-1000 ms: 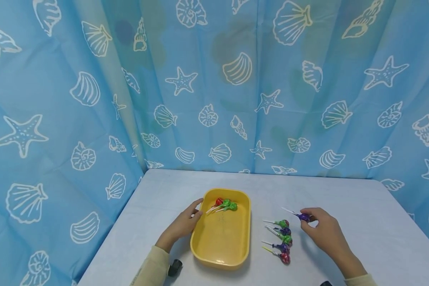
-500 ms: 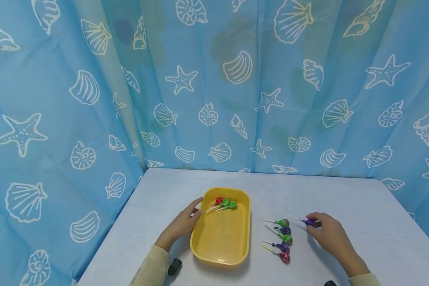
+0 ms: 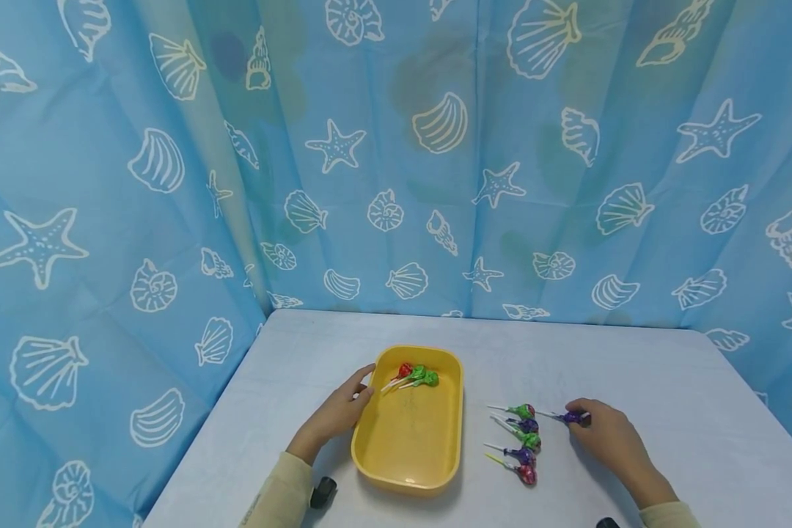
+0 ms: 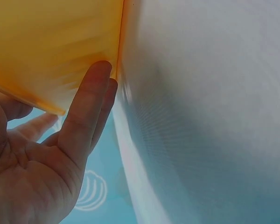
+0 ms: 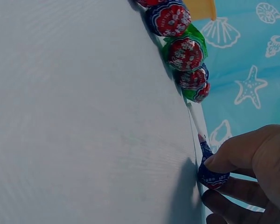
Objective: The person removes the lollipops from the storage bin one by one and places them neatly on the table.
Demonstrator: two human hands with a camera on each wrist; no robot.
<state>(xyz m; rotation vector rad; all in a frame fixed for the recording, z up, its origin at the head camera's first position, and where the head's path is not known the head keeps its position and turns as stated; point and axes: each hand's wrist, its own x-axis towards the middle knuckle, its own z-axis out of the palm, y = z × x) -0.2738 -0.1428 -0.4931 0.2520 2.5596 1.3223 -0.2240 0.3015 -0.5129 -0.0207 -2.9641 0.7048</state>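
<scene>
Head view: the right hand [image 3: 612, 436] pinches a purple lolly [image 3: 576, 418] by its wrapped ball between thumb and fingers. Since a second ago it has come down and drawn a little toward the right edge and the near side of the worktop [image 3: 666, 374], and the lolly's stick lies flatter. The right wrist view shows the ball low over the cloth, just beside the shadow; whether it touches, I cannot tell. As I judge it, the lolly is being lowered to the surface rather than carried.

Its stick points left at the far end of a row, the tip close to the green-and-red lolly [image 3: 521, 411] there. Nearer come another purple lolly [image 3: 525, 425], a green lolly [image 3: 529, 441], a third purple lolly [image 3: 523, 457] and a red lolly [image 3: 526, 476], all apparently unmoved.

Left of the row sits the tray [image 3: 405, 447], unshifted, with one red and two green lollies [image 3: 429, 378] by its far edge. The left hand [image 3: 336, 414] stays at the tray's left edge, fingers spread and fairly straight against the wall. The curtain [image 3: 567, 183] hangs behind the worktop's far edge.
</scene>
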